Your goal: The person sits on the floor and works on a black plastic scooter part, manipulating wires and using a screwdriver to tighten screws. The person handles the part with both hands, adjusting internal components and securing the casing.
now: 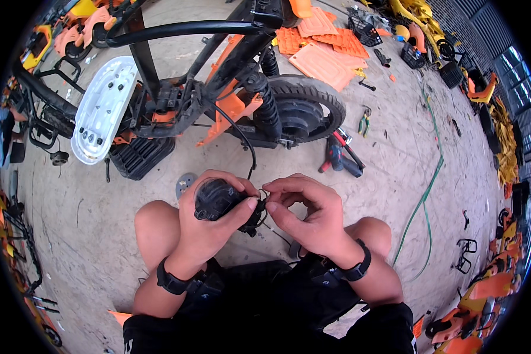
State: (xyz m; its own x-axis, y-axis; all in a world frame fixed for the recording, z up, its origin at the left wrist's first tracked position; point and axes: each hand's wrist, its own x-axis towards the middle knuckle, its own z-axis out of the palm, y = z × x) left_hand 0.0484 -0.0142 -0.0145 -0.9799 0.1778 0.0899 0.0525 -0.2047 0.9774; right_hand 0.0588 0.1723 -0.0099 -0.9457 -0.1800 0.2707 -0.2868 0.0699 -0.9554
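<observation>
My left hand (pixel 212 218) is wrapped round a rounded black plastic housing (pixel 214 197), perhaps a lamp, its thumb and fingers closed over the sides. At the housing's right end my right hand (pixel 307 206) pinches a thin dark wire (pixel 262 193) between thumb and forefinger. Where the wire meets the housing is partly hidden by my left thumb. Just beyond my hands stands a stripped scooter frame (pixel 230 65) with its wheel (pixel 304 109) and a black cable (pixel 242 133) hanging down towards me.
A cordless drill (pixel 338 158) lies by the wheel, with green-handled pliers (pixel 364 123) to its right. Orange panels (pixel 321 65) are piled behind. A green hose (pixel 433 177) runs along the right floor. A white footboard (pixel 103 109) rests on the frame at left.
</observation>
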